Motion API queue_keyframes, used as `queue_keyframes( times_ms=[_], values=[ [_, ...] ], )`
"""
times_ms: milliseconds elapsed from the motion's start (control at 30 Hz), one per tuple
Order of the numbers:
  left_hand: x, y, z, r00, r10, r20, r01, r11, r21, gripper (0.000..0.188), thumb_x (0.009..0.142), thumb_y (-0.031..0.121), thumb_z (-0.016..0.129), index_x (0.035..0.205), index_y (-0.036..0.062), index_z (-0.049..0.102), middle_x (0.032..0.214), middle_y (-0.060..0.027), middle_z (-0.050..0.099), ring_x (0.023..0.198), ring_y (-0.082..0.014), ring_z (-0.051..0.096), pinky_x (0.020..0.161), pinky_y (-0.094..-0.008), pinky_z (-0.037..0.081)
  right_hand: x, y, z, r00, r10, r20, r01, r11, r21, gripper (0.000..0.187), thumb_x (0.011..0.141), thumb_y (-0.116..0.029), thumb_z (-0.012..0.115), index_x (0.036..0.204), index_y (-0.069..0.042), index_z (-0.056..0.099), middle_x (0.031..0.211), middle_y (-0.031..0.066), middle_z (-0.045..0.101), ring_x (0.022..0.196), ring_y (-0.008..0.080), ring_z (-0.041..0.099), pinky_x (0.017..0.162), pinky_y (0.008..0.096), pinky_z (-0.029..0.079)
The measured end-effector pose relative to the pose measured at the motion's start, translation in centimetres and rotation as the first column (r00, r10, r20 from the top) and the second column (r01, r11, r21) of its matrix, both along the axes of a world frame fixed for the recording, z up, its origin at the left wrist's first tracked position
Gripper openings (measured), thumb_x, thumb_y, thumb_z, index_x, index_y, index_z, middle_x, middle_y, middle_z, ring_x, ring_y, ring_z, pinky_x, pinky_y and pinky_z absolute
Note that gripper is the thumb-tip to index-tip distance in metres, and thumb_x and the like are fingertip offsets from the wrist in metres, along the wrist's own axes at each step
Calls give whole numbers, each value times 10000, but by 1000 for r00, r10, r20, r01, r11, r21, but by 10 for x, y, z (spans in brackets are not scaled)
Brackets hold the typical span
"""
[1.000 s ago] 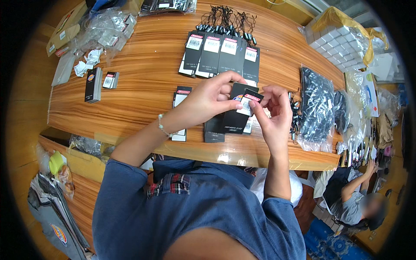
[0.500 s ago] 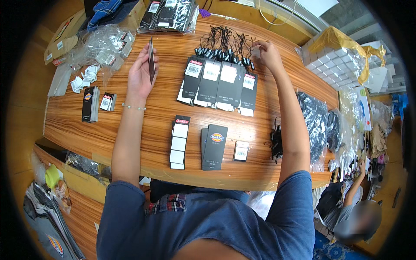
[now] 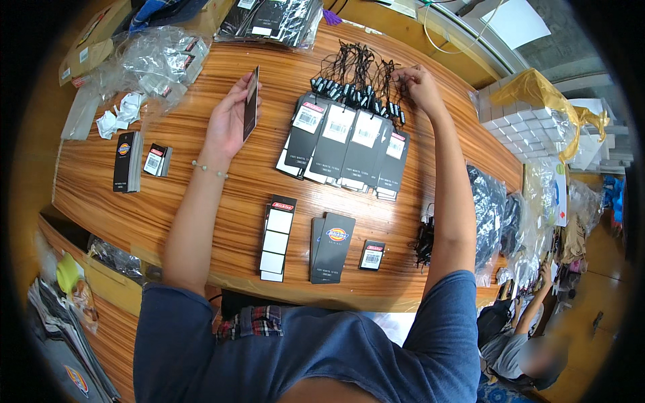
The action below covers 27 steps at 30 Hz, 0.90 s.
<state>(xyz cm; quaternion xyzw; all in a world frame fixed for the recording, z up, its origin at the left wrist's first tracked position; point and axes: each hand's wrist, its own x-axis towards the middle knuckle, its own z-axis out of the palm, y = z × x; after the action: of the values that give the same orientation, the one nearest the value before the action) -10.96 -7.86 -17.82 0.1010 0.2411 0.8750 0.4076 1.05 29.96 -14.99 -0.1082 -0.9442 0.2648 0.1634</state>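
My left hand (image 3: pixel 230 122) grips a dark hang tag (image 3: pixel 251 106), held up nearly edge-on above the table, left of the tag bundle. At the far side, my right hand (image 3: pixel 420 87) has its fingertips pinched at the right edge of a heap of black tag strings (image 3: pixel 356 64). These strings run to overlapping black hang tags (image 3: pixel 359 151), some with white barcode labels. Nearer me lie a strip-like tag with white panels (image 3: pixel 277 240), a small pile of dark tags (image 3: pixel 332 252) with an oval emblem, and a small barcode tag (image 3: pixel 371 256).
At left stand a stack of dark tags (image 3: pixel 125 161), small barcode tags (image 3: pixel 156 160), crumpled paper (image 3: pixel 121 114) and a clear plastic bag (image 3: pixel 144 64). Bagged tags (image 3: pixel 269 23) lie at the back. Right are wrapped white boxes (image 3: pixel 524 111) and dark bagged goods (image 3: pixel 485 208). Another person (image 3: pixel 521 349) works at lower right.
The view has shifted a little, so the tabletop sits lower. The tag in my left hand has turned and now leans the other way. My right hand stays at the strings.
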Motion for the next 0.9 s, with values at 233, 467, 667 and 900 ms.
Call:
queue_keyframes(
  times_ms=[233, 467, 667, 900],
  values=[
    [-3, 1, -2, 999, -35, 7, 35, 999, 28, 330, 857, 59, 458, 1187, 63, 431, 1037, -83, 585, 826, -167, 587, 686, -272, 486, -10, -3, -3, 999, -45, 27, 43, 995, 88, 306, 749, 34, 484, 956, -114, 654, 872, 157, 545, 843, 308, 535, 757, 358, 432],
    [3, 4, 7, 999, 34, 31, -32, 996, -83, 326, 878, 54, 445, 1203, 68, 434, 1020, -56, 559, 764, -111, 523, 632, -223, 440, -10, -14, 9, 999, -38, 4, 38, 999, 28, 271, 771, -3, 493, 947, -125, 660, 867, 166, 540, 830, 320, 540, 751, 371, 435],
    [4, 6, 10, 996, 71, 46, -65, 992, -111, 325, 876, 56, 453, 1201, 67, 435, 1010, -57, 565, 773, -118, 536, 637, -227, 445, -18, -2, -11, 1000, -24, -20, 26, 994, 102, 234, 784, -20, 502, 927, -116, 660, 878, 163, 535, 806, 319, 541, 750, 364, 437],
    [4, 6, 9, 997, 61, 49, -56, 994, -96, 321, 873, 53, 455, 1193, 66, 435, 1003, -64, 567, 771, -127, 546, 642, -235, 450, -21, -15, 2, 997, -77, 18, 77, 996, -34, 202, 796, -55, 511, 912, -117, 665, 902, 160, 547, 866, 314, 537, 794, 376, 428]
  ],
)
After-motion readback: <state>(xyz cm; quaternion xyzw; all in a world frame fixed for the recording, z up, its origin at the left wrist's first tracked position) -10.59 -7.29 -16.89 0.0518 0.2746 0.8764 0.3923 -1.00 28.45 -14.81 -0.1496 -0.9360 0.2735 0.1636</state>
